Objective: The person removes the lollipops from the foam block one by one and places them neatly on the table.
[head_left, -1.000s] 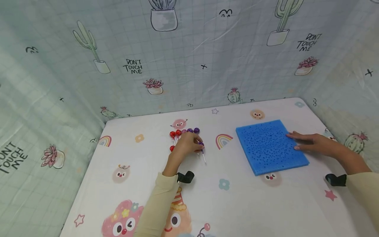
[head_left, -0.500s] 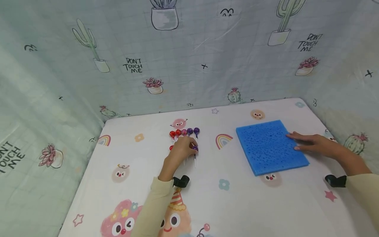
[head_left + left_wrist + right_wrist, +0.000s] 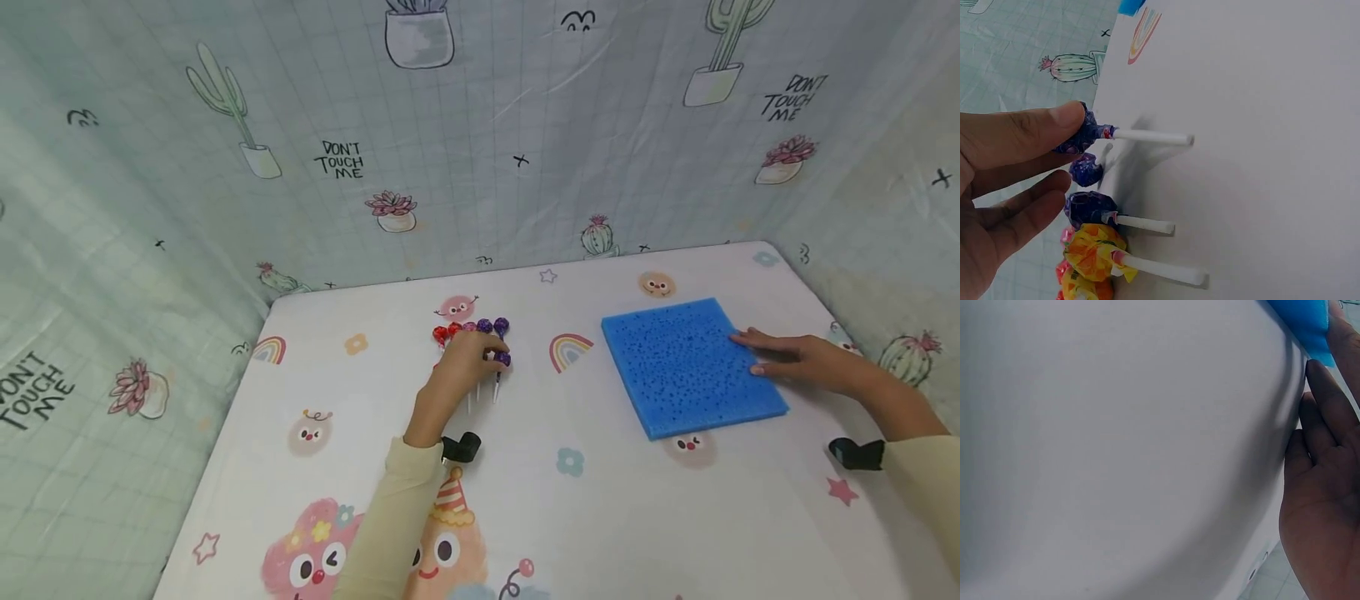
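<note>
My left hand [image 3: 465, 362] pinches a purple-wrapped lollipop [image 3: 1088, 134] by its head between thumb and fingers. Its white stick points toward the near side, clear of the fingers. Around the hand lie more lollipops: two purple ones, one of them this purple lollipop [image 3: 501, 325], red ones [image 3: 440, 334] and a pink one in the far row. Closer in are another purple lollipop [image 3: 1090, 209] and a yellow lollipop [image 3: 1094, 251]; the hand hides part of this group. My right hand [image 3: 813, 362], fingers extended, touches the right edge of a blue foam sheet [image 3: 690, 367].
The foam sheet lies flat on a white patterned table [image 3: 622, 517], right of the lollipops. A cactus-print curtain [image 3: 480, 192] stands behind the table and at both sides. Black wrist devices sit at both sleeves.
My left hand has carried the purple lollipop left, then slightly right and away, its stick swinging to tilt the other way. My right hand and the foam sheet stay put; the head view tilts slightly.
</note>
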Motion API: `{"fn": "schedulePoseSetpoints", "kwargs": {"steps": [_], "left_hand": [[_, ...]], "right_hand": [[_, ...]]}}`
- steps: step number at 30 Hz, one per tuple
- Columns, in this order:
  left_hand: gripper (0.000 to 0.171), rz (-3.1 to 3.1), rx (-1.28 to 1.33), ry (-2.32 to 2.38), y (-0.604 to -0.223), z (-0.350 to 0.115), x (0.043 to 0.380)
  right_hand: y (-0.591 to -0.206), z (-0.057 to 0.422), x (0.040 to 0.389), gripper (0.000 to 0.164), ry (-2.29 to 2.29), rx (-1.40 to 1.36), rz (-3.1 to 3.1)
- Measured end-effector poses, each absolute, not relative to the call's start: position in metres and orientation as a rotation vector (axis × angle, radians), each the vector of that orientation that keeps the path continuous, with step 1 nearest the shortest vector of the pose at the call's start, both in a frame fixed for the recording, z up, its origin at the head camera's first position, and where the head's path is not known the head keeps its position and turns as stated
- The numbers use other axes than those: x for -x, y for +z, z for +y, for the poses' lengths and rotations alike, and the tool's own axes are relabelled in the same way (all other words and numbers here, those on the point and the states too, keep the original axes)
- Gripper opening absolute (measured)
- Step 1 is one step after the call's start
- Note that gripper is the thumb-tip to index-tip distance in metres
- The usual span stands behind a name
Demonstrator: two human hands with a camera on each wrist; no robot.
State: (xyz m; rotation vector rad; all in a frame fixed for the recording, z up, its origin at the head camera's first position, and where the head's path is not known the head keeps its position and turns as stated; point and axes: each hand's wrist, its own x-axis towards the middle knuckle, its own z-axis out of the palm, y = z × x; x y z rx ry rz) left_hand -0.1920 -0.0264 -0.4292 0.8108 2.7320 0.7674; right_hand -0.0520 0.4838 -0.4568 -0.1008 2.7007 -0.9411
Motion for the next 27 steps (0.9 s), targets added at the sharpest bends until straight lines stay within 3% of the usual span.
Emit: {"fn": "schedulePoseSetpoints", "kwargs": {"steps": [27], "left_hand": [[0.025, 2.698, -0.906, 0.749, -0.444, -0.033, 0.204]], "right_hand": [[-0.455, 0.485, 0.053, 0.064, -0.953, 0.121, 2.697]]}}
